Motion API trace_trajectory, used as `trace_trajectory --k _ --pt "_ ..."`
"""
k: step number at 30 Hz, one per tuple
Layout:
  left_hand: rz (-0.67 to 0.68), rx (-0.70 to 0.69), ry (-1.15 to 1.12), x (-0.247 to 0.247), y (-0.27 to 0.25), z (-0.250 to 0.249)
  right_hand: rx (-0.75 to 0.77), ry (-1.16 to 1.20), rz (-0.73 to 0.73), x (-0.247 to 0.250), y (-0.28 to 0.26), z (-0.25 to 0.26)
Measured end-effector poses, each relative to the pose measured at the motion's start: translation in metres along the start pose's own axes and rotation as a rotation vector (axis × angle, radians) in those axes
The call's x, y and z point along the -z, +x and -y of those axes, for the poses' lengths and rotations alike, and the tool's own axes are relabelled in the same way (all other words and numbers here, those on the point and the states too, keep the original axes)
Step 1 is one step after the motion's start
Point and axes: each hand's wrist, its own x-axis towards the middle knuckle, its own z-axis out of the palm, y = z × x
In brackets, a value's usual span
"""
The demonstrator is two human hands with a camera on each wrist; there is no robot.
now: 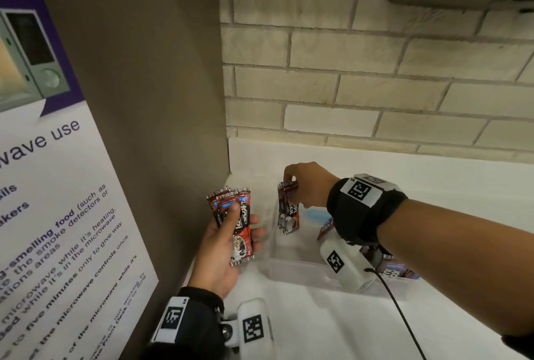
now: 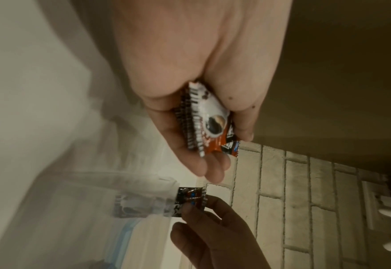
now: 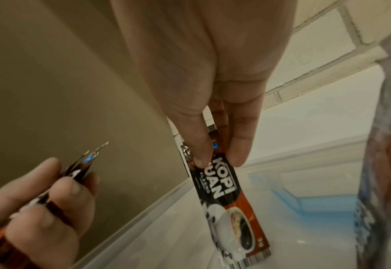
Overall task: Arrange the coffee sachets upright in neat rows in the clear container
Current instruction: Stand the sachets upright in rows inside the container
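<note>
A sachet (image 1: 287, 209) was pinched upright by the right hand (image 1: 309, 184) inside the container (image 1: 300, 268), while a stack (image 1: 234, 223) was clasped by the left hand's (image 1: 219, 255) curled fingers

Pale brick wall (image 1: 375, 76), brown cabinet side (image 1: 138, 99), microwave-use poster (image 1: 57, 186), white countertop (image 1: 433, 186), perhaps blue lid (image 1: 315, 213)

Three sachets (image 1: 234, 223) fanned, two sachets (image 1: 287, 209) pinched, one container (image 1: 303, 268).
</note>
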Motion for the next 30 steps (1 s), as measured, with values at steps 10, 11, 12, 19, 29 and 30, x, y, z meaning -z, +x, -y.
trace_trajectory --k 10,11,12,19,29,30 --pt "-0.029 0.034 -0.010 0.007 0.002 0.001 -0.213 0.330 0.052 0.018 -0.016 0.002" --pt "-0.036 0.037 -0.009 0.008 0.003 0.001 -0.232 0.416 0.017 0.020 -0.018 0.000" --pt "-0.044 0.036 -0.007 0.008 0.004 0.001 -0.251 0.515 -0.021 0.020 -0.021 -0.003" --pt "-0.058 0.037 0.003 0.009 0.008 0.003 -0.342 0.846 -0.191 -0.015 -0.035 -0.003" --pt "0.006 0.043 -0.036 0.015 0.009 0.006 -0.512 0.513 -0.087 -0.056 -0.023 -0.005" --pt "0.007 0.042 -0.037 0.014 0.008 0.006 -0.517 0.501 -0.091 -0.055 -0.021 -0.005"
